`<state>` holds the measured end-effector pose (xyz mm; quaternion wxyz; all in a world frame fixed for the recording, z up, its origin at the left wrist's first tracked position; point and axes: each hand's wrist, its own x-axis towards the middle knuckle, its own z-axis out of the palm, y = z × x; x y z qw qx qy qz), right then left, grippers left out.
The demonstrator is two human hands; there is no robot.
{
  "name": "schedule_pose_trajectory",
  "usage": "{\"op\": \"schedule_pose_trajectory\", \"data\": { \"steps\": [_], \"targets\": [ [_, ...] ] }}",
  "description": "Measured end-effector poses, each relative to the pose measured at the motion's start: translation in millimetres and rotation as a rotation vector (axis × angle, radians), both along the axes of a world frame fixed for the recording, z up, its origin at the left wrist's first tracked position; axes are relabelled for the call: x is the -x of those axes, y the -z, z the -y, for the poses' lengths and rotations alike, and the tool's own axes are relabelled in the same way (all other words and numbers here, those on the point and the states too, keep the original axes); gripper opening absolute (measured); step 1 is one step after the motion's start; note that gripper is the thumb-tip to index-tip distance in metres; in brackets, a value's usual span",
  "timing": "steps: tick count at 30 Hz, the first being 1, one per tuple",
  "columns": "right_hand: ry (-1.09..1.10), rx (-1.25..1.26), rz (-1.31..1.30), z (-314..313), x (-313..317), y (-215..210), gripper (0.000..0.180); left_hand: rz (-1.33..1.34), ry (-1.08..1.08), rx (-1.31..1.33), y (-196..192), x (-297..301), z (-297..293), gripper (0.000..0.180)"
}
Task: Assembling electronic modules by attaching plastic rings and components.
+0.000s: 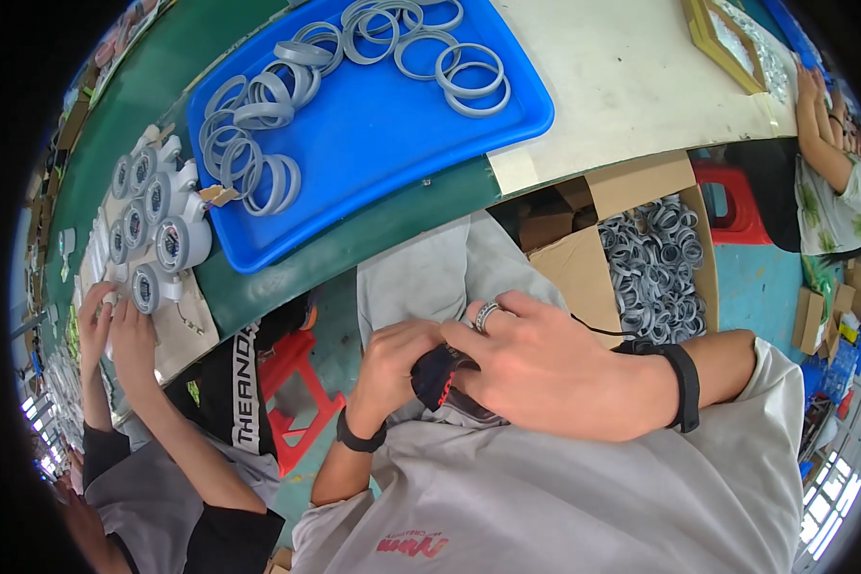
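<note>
The green tabletop [167, 81] stretches across in front of this person, and the blue tray [392, 134] sits on it, its front side along the table's near edge. Below that edge, to the person's right, an open carton [569, 273] is heaped with small grey parts [655, 268]. Off the tray's left side, round-faced grey housings [177, 244] stand grouped, a co-worker's hands [129, 335] at their near end.

The right hand [550, 373] is nearly closed, thumb and fingers bent around a dark piece with red edging; the left hand [392, 368] is curled in from the other side, pinching it too, though some of its fingertips are hidden. Grey rings [264, 116] line the tray's left and far sides.

Smallest is the dark piece [430, 376] itself, over the lap, off the tabletop's near edge. I can't tell what it is. It looks soft, so I'd steady it with the left fingertips, let the right thumb and forefinger do the fine work, and tilt the knuckles back to keep the red edge visible.
</note>
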<state>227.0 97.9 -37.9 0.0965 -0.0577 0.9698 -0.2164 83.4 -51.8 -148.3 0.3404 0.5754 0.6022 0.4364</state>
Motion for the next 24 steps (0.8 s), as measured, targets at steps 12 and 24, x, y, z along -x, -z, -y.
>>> {"op": "schedule_pose_trajectory", "data": {
  "steps": [12,24],
  "targets": [
    [-0.046,0.187,0.076,18.6,-25.9,54.1,0.013,-0.001,0.248,0.357,20.0,-21.9,15.2,0.028],
    [0.129,0.043,-0.003,49.1,-40.5,91.2,0.018,-0.025,0.261,0.400,31.2,-27.2,19.5,0.018]
  ]
}}
